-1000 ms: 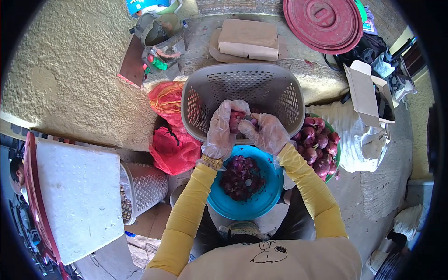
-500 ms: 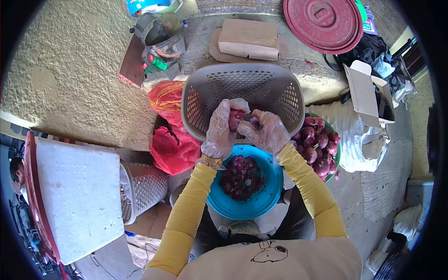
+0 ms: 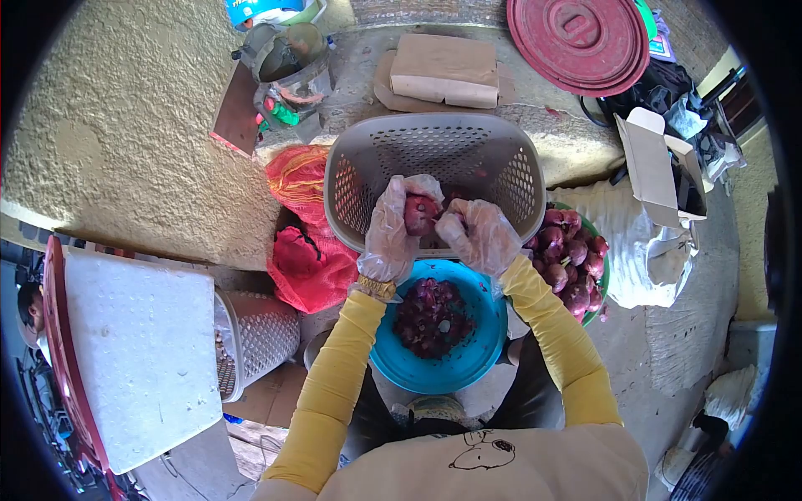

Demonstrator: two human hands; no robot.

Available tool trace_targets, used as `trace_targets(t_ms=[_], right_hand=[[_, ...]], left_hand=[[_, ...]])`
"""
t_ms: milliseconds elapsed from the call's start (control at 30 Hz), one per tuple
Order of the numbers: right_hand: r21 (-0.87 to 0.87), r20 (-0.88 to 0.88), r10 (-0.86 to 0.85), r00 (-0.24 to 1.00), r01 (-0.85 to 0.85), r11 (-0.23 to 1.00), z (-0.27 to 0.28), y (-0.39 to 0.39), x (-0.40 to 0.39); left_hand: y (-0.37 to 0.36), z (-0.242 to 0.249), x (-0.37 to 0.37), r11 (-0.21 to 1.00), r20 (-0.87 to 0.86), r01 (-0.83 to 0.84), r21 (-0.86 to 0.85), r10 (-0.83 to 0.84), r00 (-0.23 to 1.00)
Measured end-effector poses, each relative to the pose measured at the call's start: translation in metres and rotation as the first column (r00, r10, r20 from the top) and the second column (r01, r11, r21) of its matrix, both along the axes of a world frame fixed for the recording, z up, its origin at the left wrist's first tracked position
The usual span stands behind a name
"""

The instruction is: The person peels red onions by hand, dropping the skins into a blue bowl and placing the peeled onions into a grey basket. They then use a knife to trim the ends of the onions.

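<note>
A red onion (image 3: 422,215) sits in my left hand (image 3: 393,225), the clear-gloved fingers curled round it. My right hand (image 3: 483,236), gloved the same way, is closed just to the right of the onion; whatever its fingers hold is hidden. Both hands are over the near side of a grey-brown perforated basket (image 3: 355,138). Below them stands a blue basin (image 3: 443,380) with dark red-purple onion pieces or skins (image 3: 433,321) in it. Beside my right forearm, a green-rimmed container (image 3: 595,316) is heaped with red onions (image 3: 576,263).
Red mesh sacks (image 3: 313,263) lie left of the basket. Farther left are a white perforated basket (image 3: 267,334) and a white foam board (image 3: 138,359). A cardboard box (image 3: 443,67) and a red lid (image 3: 578,37) lie behind; a white sack (image 3: 643,259) is at right.
My right hand has drawn slightly away from the onion, its fingers curling in. The onion in my left hand has turned and shows more of its surface.
</note>
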State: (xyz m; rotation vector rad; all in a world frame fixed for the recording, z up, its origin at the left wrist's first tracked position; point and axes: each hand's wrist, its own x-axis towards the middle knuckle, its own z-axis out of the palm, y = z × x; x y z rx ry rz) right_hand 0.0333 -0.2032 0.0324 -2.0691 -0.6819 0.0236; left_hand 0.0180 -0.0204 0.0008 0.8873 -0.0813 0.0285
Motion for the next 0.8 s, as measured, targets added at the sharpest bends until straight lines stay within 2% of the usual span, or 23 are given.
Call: trace_targets(t_ms=[67,133,200,267,333,400,433,533,667,733,767,800], right_hand=[[0.035,-0.007,0.035,0.999,-0.035,0.999,-0.007,-0.004,0.004],[0.106,-0.135,0.126,0.983,-0.112,0.988,-0.008,-0.007,0.005],[0.072,-0.172,0.103,0.98,-0.092,0.993,-0.001,-0.006,0.003],[0.036,-0.206,0.078,0.975,-0.072,0.997,0.014,-0.002,-0.002],[-0.026,-0.091,-0.096,0.991,0.094,0.995,0.033,0.004,-0.011],[-0.093,-0.025,-0.108,0.994,0.105,0.99,0.03,0.005,-0.01],[-0.158,0.043,-0.114,0.993,0.119,0.98,0.028,0.006,-0.009],[-0.246,0.059,-0.108,0.992,0.12,0.962,0.024,0.007,-0.006],[-0.235,0.053,-0.099,0.994,0.109,0.966,0.014,0.008,-0.006],[-0.196,0.188,-0.124,0.974,0.161,0.967,0.007,0.009,-0.009],[-0.196,0.187,-0.124,0.974,0.161,0.967,0.008,0.009,-0.008],[-0.189,0.096,-0.106,0.99,0.122,0.974,0.008,0.009,-0.006]], left_hand=[[0.003,0.003,-0.001,1.0,-0.004,0.006,-0.018,-0.006,1.0],[0.004,0.006,-0.001,0.999,-0.007,0.014,-0.038,-0.014,1.0],[0.005,0.007,-0.001,0.995,-0.019,0.034,-0.091,-0.036,0.999],[0.003,0.004,0.0,0.998,0.004,0.029,-0.062,-0.028,1.0],[0.001,0.005,0.0,0.999,0.026,0.024,-0.033,-0.023,0.999],[0.0,0.006,-0.002,1.0,-0.039,0.019,-0.014,-0.019,0.999],[0.0,0.005,-0.002,1.0,-0.04,0.019,-0.014,-0.019,0.999],[-0.001,0.002,-0.001,1.0,0.018,0.027,0.008,-0.027,0.999],[-0.001,0.0,-0.001,0.999,0.057,0.027,0.038,-0.029,0.998],[0.0,0.0,-0.001,0.999,0.065,0.031,0.034,-0.033,0.997],[-0.001,0.001,-0.002,0.999,0.047,0.026,0.027,-0.028,0.999],[-0.001,0.001,-0.003,1.0,0.028,0.022,0.019,-0.023,0.999]])
